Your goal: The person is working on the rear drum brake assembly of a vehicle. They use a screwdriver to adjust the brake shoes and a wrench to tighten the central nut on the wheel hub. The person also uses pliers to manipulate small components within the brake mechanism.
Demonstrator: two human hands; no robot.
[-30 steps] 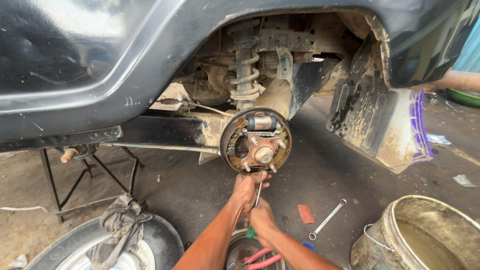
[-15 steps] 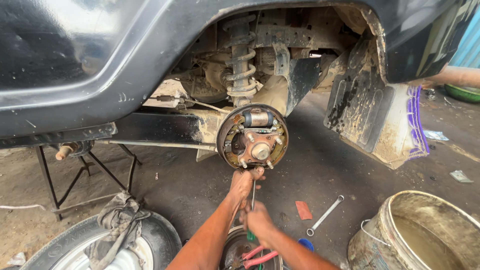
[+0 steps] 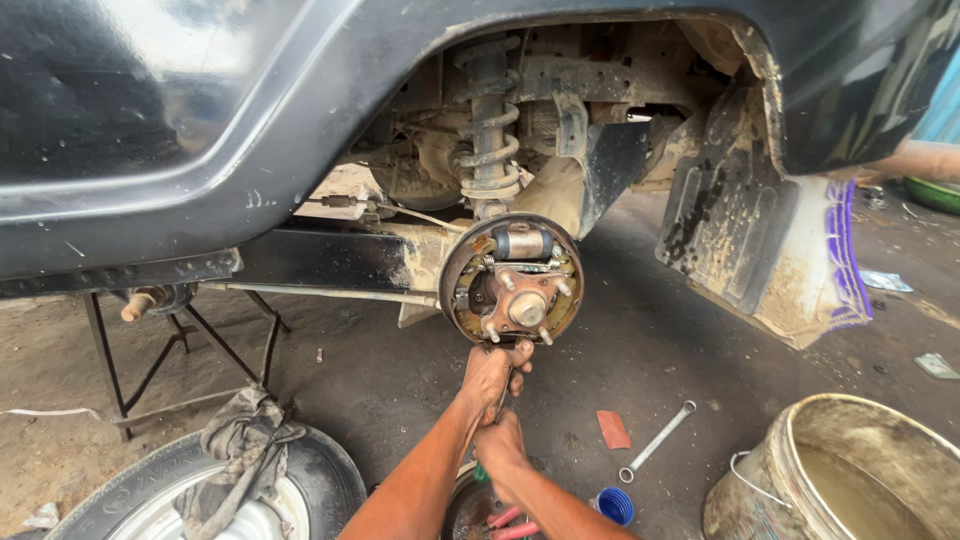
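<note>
We have both hands on a long thin tool, probably a screwdriver with a green handle, though most of its shaft is hidden. Our left hand is closed round the shaft just under the brake assembly, knuckles touching its lower rim at six o'clock. Our right hand is closed round the handle end, directly below the left.

The brake assembly sits at the centre of the view, under the wheel arch, with the coil spring rising from it at twelve o'clock. As we judge it, the stripping is well along: the wheel is already off and lies on the floor at eight o'clock with a rag draped over it, the drum is gone, and the hub, studs and cylinder stand bare. What seems left is the work on the shoes and springs at the lower edge, where the tool tip goes; we cannot see the tip itself.

The car rests on a metal stand at nine o'clock.

On containers: a worn, dirt-caked bucket stands at four o'clock, holding murky liquid low inside. A small blue cap lies on the floor near our right forearm; whether anything is in it we cannot tell. Between cap and bucket lie a spanner and a red scrap.
</note>
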